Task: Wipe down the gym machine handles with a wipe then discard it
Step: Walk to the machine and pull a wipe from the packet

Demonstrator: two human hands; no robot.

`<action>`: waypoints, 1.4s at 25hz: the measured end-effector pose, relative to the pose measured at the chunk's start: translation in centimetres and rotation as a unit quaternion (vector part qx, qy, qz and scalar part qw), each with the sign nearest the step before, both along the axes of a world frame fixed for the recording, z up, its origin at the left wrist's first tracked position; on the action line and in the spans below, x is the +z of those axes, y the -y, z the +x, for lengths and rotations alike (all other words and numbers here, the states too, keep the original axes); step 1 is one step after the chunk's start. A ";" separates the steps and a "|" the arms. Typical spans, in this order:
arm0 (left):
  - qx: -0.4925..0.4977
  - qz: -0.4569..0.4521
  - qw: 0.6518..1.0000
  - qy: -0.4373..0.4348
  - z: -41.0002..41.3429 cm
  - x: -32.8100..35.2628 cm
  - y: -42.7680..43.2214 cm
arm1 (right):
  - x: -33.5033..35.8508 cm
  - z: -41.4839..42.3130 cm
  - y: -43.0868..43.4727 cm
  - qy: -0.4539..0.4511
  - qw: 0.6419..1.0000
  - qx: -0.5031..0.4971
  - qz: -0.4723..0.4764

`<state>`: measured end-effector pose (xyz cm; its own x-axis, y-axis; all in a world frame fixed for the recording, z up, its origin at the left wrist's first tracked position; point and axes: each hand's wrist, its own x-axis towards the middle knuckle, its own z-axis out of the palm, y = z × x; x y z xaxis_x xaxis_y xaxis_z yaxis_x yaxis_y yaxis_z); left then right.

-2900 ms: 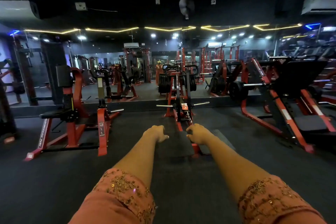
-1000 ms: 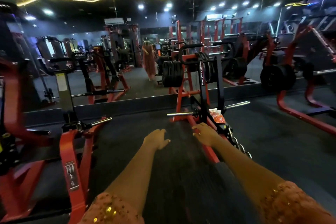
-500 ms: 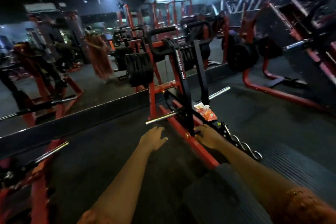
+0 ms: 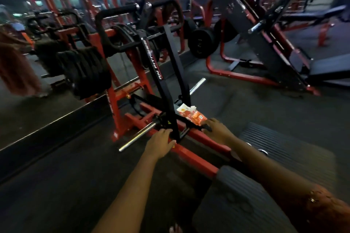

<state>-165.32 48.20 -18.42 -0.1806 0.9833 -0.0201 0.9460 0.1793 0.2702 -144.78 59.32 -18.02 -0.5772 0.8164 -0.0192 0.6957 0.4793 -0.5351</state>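
A red and black row machine (image 4: 162, 73) stands in front of me, with black curved handles (image 4: 117, 12) high at its top. An orange and white wipes packet (image 4: 191, 113) lies on the machine's low black bar. My right hand (image 4: 217, 130) reaches out with its fingertips at the packet's near edge; whether it grips the packet is unclear. My left hand (image 4: 161, 143) is stretched forward, fingers apart, next to the black upright above the red base rail (image 4: 191, 155), holding nothing.
A chrome peg (image 4: 138, 136) juts left from the machine near my left hand. Black ribbed foot plates (image 4: 280, 145) lie at the right. Stacked weight plates (image 4: 85, 73) and a wall mirror are at the left. A red leg-press machine (image 4: 265, 43) stands far right.
I have come closer to the machine and look further down. Both hands have moved forward: the right one up to the packet, the left one up to the black upright.
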 end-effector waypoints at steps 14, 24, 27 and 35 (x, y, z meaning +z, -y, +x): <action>-0.197 -0.098 0.973 -0.063 -13.2 -7.8 -30.0 | -6.6 -13.5 -22.1 -0.050 0.959 -0.242 -0.139; -0.273 -0.219 0.931 -0.102 -16.4 -21.2 -50.5 | -17.6 -19.4 -38.9 -0.010 0.909 -0.359 -0.211; -0.280 -0.249 0.920 -0.114 -16.9 -24.7 -52.6 | -20.9 -21.5 -40.9 0.053 0.924 -0.313 -0.211; -0.282 -0.225 0.926 -0.111 -17.3 -28.9 -55.1 | -25.3 -23.4 -44.3 0.152 0.954 -0.209 -0.151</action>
<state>-182.62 103.26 -47.29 0.3113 0.8235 -0.4743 0.9464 -0.3140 0.0760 -168.19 103.59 -43.36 -0.1334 0.9048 -0.4044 0.9374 -0.0173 -0.3479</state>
